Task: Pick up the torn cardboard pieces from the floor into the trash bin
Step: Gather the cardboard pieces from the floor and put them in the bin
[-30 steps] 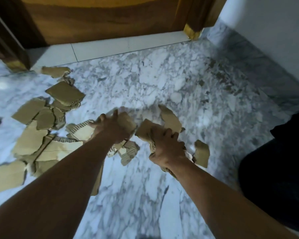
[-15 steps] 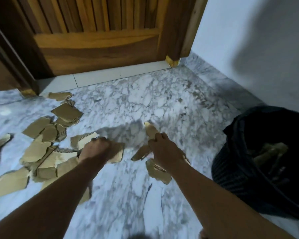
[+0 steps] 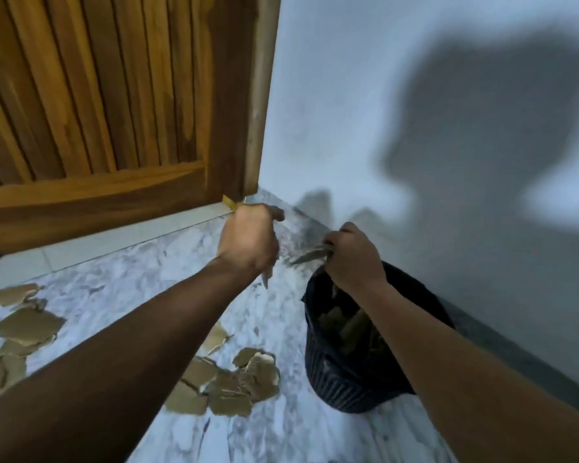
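Right hand: the right hand (image 3: pixel 355 259) is clamped round a wad of torn brown cardboard scraps (image 3: pixel 311 254), with one flattened edge poking out to the left. It sits directly above the bin's mouth, seemingly so the load falls straight in on release.
Left hand: the left hand (image 3: pixel 248 238) is curled round what looks like a small cardboard scrap (image 3: pixel 266 279), though only a pale tip shows below the fist and blur hides the rest. It is raised beside the bin rather than over it, probably waiting its turn.
Bin: the black ribbed plastic trash bin (image 3: pixel 348 392), lined in dark film, stands on the floor near the wall. Brown pieces in the bin (image 3: pixel 346 325) already lie inside.
On the floor: a cluster of torn cardboard pieces (image 3: pixel 228 385) lies just beside the bin. A second scatter of cardboard (image 3: pixel 24 325) lies well apart at the far left.
Surroundings: grey-veined white marble floor (image 3: pixel 281 432), slatted wooden door (image 3: pixel 97 95), pale painted wall (image 3: pixel 348 95).
Stage: judged as the drop, with plenty yet to collect.
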